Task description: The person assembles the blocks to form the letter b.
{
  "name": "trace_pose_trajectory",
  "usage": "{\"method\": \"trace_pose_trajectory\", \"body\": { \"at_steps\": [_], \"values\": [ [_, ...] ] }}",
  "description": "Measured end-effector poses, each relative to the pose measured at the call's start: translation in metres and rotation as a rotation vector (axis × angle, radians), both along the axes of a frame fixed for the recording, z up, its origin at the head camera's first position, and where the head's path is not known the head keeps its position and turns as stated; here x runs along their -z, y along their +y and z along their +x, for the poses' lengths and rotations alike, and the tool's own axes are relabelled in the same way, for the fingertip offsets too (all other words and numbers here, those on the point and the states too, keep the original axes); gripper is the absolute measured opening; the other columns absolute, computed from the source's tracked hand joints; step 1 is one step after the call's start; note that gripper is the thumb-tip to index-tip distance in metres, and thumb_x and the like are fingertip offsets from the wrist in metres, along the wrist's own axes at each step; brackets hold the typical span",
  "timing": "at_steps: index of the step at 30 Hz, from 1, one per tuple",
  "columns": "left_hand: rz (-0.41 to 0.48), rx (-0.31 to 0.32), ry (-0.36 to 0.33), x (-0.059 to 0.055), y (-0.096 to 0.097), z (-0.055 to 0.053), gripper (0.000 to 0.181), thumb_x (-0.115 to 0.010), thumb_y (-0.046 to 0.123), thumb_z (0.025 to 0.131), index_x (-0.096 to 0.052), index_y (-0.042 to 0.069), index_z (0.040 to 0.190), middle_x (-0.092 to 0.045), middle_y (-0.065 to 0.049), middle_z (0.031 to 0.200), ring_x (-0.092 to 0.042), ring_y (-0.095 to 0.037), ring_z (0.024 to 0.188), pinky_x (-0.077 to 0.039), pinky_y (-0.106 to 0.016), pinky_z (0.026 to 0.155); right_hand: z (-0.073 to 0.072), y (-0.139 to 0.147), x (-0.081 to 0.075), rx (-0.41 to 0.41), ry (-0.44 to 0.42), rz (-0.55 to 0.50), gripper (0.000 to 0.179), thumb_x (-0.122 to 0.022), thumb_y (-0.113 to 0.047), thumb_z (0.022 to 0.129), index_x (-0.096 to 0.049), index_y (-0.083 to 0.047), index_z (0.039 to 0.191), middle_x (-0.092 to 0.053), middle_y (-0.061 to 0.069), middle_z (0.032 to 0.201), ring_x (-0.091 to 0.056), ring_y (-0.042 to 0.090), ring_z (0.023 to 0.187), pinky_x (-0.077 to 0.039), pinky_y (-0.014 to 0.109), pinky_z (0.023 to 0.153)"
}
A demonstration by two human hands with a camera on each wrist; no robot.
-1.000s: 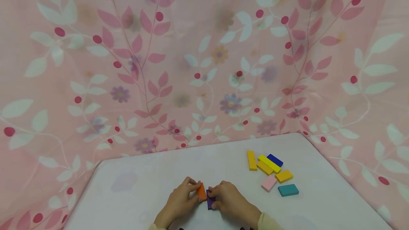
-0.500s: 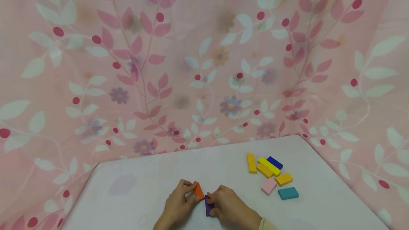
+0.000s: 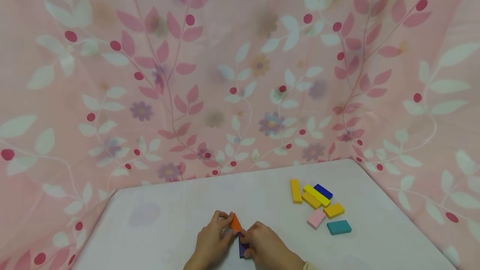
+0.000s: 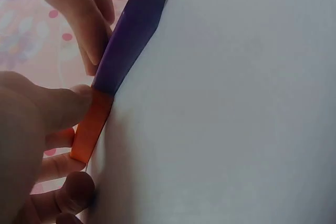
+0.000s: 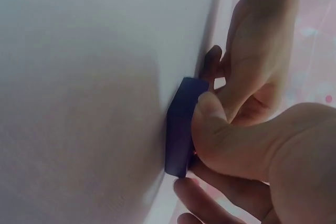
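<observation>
An orange block lies slanted near the front of the white table, and my left hand pinches it between thumb and fingers. Just nearer to me is a dark purple block, held at its sides by the thumb and fingers of my right hand. In the left wrist view the end of the purple block meets the end of the orange block. From the right wrist, the purple block shows flat along the table, with my thumb over its edge; the orange one is mostly hidden there.
Right of my hands on the white table lie a teal block, a pink block, a blue block, a bright yellow block and several darker yellow blocks. A pink floral cloth hangs behind.
My right hand has drawn the purple block toward me, from beside the orange block to its near end. The orange block has tilted, its far end swinging left. Both hands keep their hold.
</observation>
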State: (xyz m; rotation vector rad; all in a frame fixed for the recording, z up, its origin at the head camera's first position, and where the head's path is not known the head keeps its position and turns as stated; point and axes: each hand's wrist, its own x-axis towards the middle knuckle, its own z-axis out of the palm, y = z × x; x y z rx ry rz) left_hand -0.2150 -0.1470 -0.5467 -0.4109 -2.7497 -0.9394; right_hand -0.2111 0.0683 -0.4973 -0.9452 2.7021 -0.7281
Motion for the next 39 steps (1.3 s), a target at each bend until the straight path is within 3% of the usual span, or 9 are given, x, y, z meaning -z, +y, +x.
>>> {"method": "trace_pose_trajectory", "body": {
  "at_steps": [3,9,13,17,20,23,29,33,39],
  "values": [
    [-0.009,0.004,0.043,0.002,0.001,0.002,0.052,-0.081,0.036,0.094,-0.071,0.011,0.139,-0.062,0.001,0.123,-0.035,0.001,0.059,-0.035,-0.022,0.049,0.002,0.0,0.002,-0.013,0.031,-0.019,0.027,-0.088,-0.021,0.087,-0.084,-0.018,0.114,-0.079,-0.01,0.115,-0.061,0.0,0.097,-0.058,0.026,0.086],
    [-0.024,-0.006,0.074,0.005,0.001,-0.001,0.048,-0.079,0.041,0.094,-0.074,0.018,0.136,-0.064,0.005,0.126,-0.054,-0.002,0.069,-0.042,-0.023,0.055,0.003,0.0,0.004,-0.047,0.079,-0.071,0.025,-0.089,-0.022,0.086,-0.085,-0.017,0.11,-0.08,-0.012,0.107,-0.061,-0.001,0.094,-0.057,0.024,0.082],
    [-0.049,0.007,0.091,0.004,0.003,-0.003,0.041,-0.077,0.039,0.096,-0.076,0.022,0.133,-0.066,0.006,0.129,-0.067,-0.011,0.076,-0.048,-0.026,0.058,0.006,-0.003,0.004,-0.024,0.092,-0.06,0.03,-0.088,-0.022,0.086,-0.083,-0.014,0.115,-0.078,0.0,0.126,-0.071,0.01,0.111,-0.061,0.034,0.093],
    [-0.071,0.031,0.115,0.0,0.005,-0.002,0.033,-0.075,0.035,0.097,-0.078,0.025,0.129,-0.069,0.005,0.134,-0.076,-0.024,0.092,-0.056,-0.036,0.065,0.008,-0.006,0.004,0.008,0.094,-0.055,0.045,-0.088,-0.023,0.086,-0.077,-0.011,0.129,-0.07,0.01,0.142,-0.069,0.021,0.127,-0.061,0.042,0.1],
    [-0.097,0.054,0.123,-0.002,0.007,-0.001,0.03,-0.075,0.031,0.098,-0.079,0.026,0.127,-0.07,0.001,0.137,-0.077,-0.03,0.102,-0.059,-0.042,0.069,0.008,-0.007,0.006,0.004,0.097,-0.066,0.054,-0.088,-0.02,0.086,-0.071,-0.011,0.137,-0.072,0.006,0.138,-0.07,0.015,0.123,-0.061,0.041,0.098],
    [-0.107,0.057,0.119,-0.002,0.009,0.0,0.029,-0.076,0.028,0.097,-0.08,0.027,0.126,-0.072,-0.001,0.137,-0.076,-0.033,0.108,-0.061,-0.044,0.072,0.008,-0.005,0.009,-0.019,0.112,-0.096,0.052,-0.088,-0.016,0.086,-0.069,-0.013,0.134,-0.076,-0.001,0.128,-0.07,0.008,0.115,-0.062,0.037,0.094],
    [-0.023,0.01,0.092,0.0,0.009,-0.006,0.024,-0.082,0.028,0.09,-0.084,0.027,0.115,-0.075,0.001,0.133,-0.076,-0.033,0.112,-0.063,-0.048,0.074,0.002,-0.003,0.012,-0.013,0.105,-0.143,0.05,-0.092,-0.02,0.08,-0.073,-0.017,0.127,-0.078,-0.008,0.117,-0.07,0.003,0.107,-0.062,0.034,0.091],
    [0.075,-0.026,0.092,0.002,0.007,-0.012,0.02,-0.09,0.025,0.082,-0.087,0.023,0.102,-0.079,0.003,0.124,-0.076,-0.03,0.112,-0.063,-0.045,0.079,-0.001,-0.003,0.013,0.017,0.102,-0.152,0.055,-0.093,-0.027,0.078,-0.075,-0.015,0.129,-0.079,-0.005,0.118,-0.071,0.005,0.108,-0.062,0.035,0.092],
    [0.134,-0.014,0.089,0.003,0.007,-0.015,0.017,-0.092,0.022,0.08,-0.088,0.02,0.096,-0.08,0.0,0.121,-0.077,-0.032,0.113,-0.064,-0.037,0.079,0.0,-0.002,0.013,0.041,0.112,-0.155,0.059,-0.093,-0.032,0.077,-0.075,-0.013,0.13,-0.079,-0.001,0.123,-0.072,0.011,0.114,-0.062,0.041,0.096]
  ]
}}
